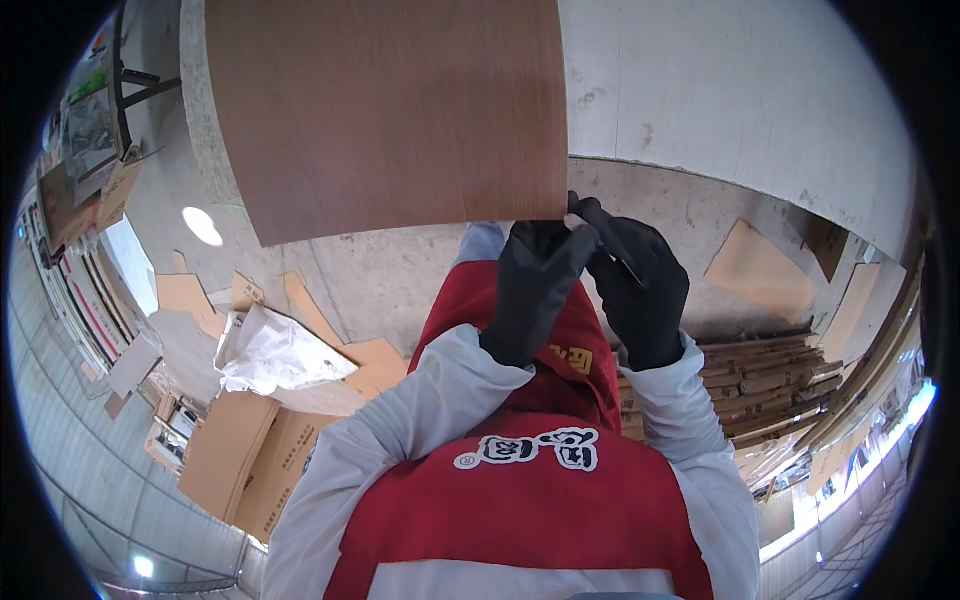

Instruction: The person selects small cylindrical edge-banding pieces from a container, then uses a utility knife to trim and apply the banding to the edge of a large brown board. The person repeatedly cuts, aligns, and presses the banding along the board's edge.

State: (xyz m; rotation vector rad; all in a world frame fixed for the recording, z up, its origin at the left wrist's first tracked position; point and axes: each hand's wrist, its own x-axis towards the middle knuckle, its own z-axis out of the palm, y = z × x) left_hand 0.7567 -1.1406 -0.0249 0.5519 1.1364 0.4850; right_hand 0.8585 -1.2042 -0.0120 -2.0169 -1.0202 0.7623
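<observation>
The board (390,110) is looking stiff, suiting opposite-edge holds; left hand (535,290) and right hand (645,285) are sitting half-curled by its near-right corner, either grip's contents unclear.

The black-gloved left hand (537,285) and right hand (645,285) are close together at the near right corner of the brown board (390,110).

Soft, even light — glaring white patch (203,226) on concrete floor (370,275), fisheye-bent edges, black corners (22,45)
</observation>
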